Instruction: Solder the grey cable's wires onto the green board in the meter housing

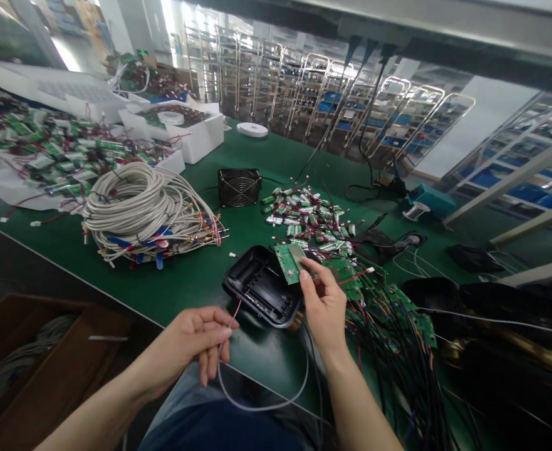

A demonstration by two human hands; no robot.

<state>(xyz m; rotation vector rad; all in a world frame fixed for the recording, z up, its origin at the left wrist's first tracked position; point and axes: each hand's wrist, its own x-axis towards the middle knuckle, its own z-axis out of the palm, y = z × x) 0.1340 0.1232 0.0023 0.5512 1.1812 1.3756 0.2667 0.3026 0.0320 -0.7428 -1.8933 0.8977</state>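
Between my hands, a black plastic housing (269, 288) lies on the green bench with its hollow inside facing up. My right hand (325, 300) pinches a green circuit board (285, 263) with a grey display, held over the housing's upper right side. Thumb and fingers of my left hand (205, 338) close on a thin grey cable (226, 391), near its end where reddish and pale wires show. That cable loops down past the bench edge and back up toward the housing. More circuit boards (346, 275) with dark cables lie just right of my right hand.
Coiled grey cables (130, 207) are stacked at left, with white foam boxes (200, 134) and many wired green parts behind. A small black fan (239, 186) and a pile of green battery-like parts (304, 213) lie ahead. Dark cables (398, 376) spread at right. A cardboard box (88, 338) stands lower left.
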